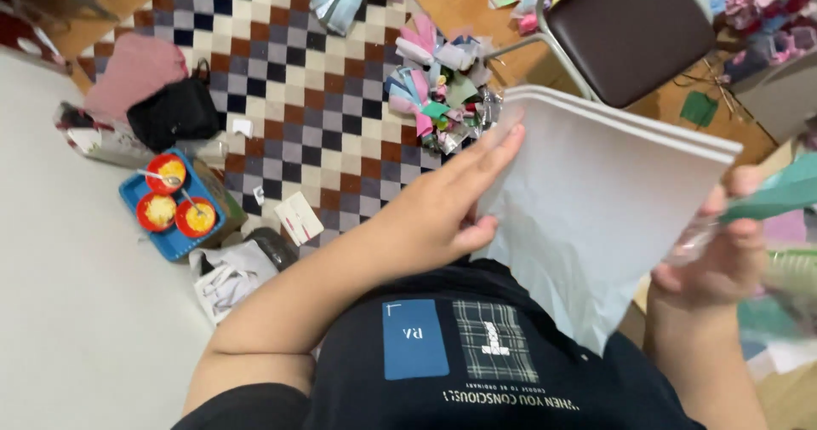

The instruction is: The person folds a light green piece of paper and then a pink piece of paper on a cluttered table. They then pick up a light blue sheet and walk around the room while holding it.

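Left hand (442,200) lies flat and open on the white sheets (596,200), held in front of the chest. Right hand (715,251) pinches their right edge plus a teal strip (774,193). Sheets look light, floppy, crease-prone; best held by the edges. Paper bows (434,89) lie on the rug.

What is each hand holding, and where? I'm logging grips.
Left hand lies flat on the white sheet's left edge; right hand grips a clear wrapper.
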